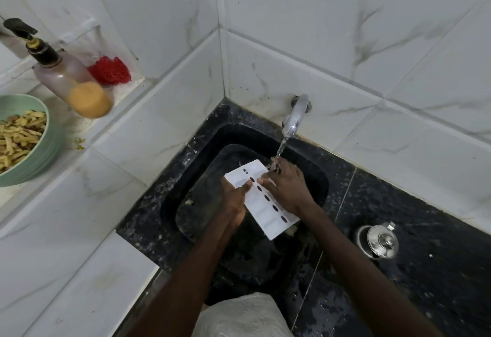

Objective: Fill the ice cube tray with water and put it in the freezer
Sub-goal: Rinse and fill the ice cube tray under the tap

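A white ice cube tray [261, 211] with a row of dark oval holes down its middle is held over the black sink [212, 137]. My left hand [235, 200] grips its left long edge, thumb on top. My right hand [285, 186] grips the right long edge, fingers over the top surface. A chrome tap [295, 116] on the tiled wall runs a thin stream of water that lands on my right hand's knuckles at the tray's far corner.
A black tray or board [202, 201] lies in the sink under the hands. A steel lidded pot [378, 241] stands on the black counter to the right. On the left ledge are a green bowl of food [32, 161], a pump bottle [69, 79] and a red scrubber [110, 69].
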Motion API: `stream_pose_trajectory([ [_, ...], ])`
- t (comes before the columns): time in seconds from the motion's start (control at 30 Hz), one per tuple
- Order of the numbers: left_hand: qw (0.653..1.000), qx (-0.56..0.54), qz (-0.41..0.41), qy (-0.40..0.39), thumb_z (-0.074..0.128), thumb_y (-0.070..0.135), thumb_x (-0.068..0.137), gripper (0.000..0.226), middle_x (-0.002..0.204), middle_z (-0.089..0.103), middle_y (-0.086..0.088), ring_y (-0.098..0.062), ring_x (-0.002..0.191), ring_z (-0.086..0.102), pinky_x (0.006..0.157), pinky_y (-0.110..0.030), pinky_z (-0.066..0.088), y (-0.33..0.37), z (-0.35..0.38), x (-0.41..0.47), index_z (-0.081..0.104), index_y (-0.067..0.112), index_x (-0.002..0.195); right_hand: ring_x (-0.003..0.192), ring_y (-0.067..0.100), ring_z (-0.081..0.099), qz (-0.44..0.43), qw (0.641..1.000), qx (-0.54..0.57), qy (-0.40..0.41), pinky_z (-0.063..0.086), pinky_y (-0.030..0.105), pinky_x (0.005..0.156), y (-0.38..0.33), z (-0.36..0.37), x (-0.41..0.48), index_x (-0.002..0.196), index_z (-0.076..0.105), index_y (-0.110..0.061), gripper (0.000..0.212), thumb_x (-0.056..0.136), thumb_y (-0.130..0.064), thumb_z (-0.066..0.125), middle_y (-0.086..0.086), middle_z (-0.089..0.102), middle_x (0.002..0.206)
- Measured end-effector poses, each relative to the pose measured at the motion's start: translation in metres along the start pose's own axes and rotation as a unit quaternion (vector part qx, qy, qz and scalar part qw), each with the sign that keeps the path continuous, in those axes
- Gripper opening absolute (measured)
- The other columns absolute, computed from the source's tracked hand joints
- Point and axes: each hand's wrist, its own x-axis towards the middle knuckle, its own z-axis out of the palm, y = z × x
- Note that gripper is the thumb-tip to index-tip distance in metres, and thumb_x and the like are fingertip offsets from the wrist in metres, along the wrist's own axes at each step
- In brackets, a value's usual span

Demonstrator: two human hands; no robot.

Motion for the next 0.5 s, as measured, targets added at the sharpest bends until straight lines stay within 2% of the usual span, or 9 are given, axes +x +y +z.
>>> stream_pose_trajectory([
  [0.07,1.000,0.009,0.007,0.010,0.077,0.008,0.086,0.066,0.134,0.063,-0.025,-0.044,0.117,0.066,0.087,-0.054,0.061,-0.004,0.005,-0.003,0.044,0.001,0.143,0.154,0.028,0.018,0.033,0.999,-0.009,0.008,0.010,0.058,0.126,0.000,-0.003,0.002,0.130,0.067,-0.035,0.057,0.100,-0.069,0.032,0.006,0.022,0.167],
  [0.13,1.000,0.009,0.013,0.026,0.083,0.017,0.079,0.080,0.135,0.063,-0.026,-0.044,0.119,0.065,0.088,-0.055,0.060,-0.004,0.003,0.002,0.041,0.003,0.146,0.155,0.028,0.015,0.028,0.999,0.011,-0.015,0.009,0.058,0.126,-0.007,0.002,0.000,0.137,0.062,-0.037,0.060,0.099,-0.073,0.032,0.006,0.017,0.169],
  [0.23,0.999,0.016,0.025,0.034,0.075,0.009,0.085,0.070,0.132,0.064,-0.027,-0.045,0.118,0.065,0.080,-0.046,0.062,0.002,-0.004,0.003,0.042,0.000,0.145,0.157,0.025,0.009,0.003,0.996,0.042,-0.080,0.005,0.054,0.125,-0.013,0.008,-0.007,0.145,0.054,-0.039,0.056,0.101,-0.069,0.036,0.002,0.012,0.171],
  [0.37,1.000,0.008,0.009,0.022,0.072,0.003,0.086,0.065,0.132,0.063,-0.028,-0.047,0.116,0.066,0.079,-0.049,0.062,-0.003,-0.003,-0.008,0.041,-0.002,0.144,0.150,0.033,0.027,-0.001,0.999,-0.021,-0.030,0.016,0.057,0.124,0.001,0.001,-0.005,0.130,0.066,-0.041,0.042,0.105,-0.059,0.036,0.006,0.024,0.165],
  [0.43,1.000,0.010,0.003,0.007,0.067,-0.003,0.092,0.053,0.130,0.064,-0.028,-0.042,0.108,0.069,0.077,-0.046,0.063,-0.002,-0.001,-0.007,0.045,-0.001,0.139,0.151,0.032,0.026,0.024,0.999,-0.036,-0.019,0.017,0.060,0.124,0.002,0.004,-0.004,0.134,0.063,-0.039,0.046,0.104,-0.061,0.037,0.005,0.021,0.166],
  [0.5,1.000,0.010,0.005,0.021,0.064,-0.005,0.095,0.046,0.128,0.066,-0.025,-0.037,0.103,0.072,0.073,-0.044,0.063,0.002,-0.004,-0.001,0.046,0.003,0.136,0.154,0.029,0.019,0.026,0.998,-0.003,-0.048,0.013,0.062,0.124,-0.004,0.011,-0.005,0.141,0.057,-0.042,0.054,0.100,-0.070,0.036,0.004,0.016,0.169],
])
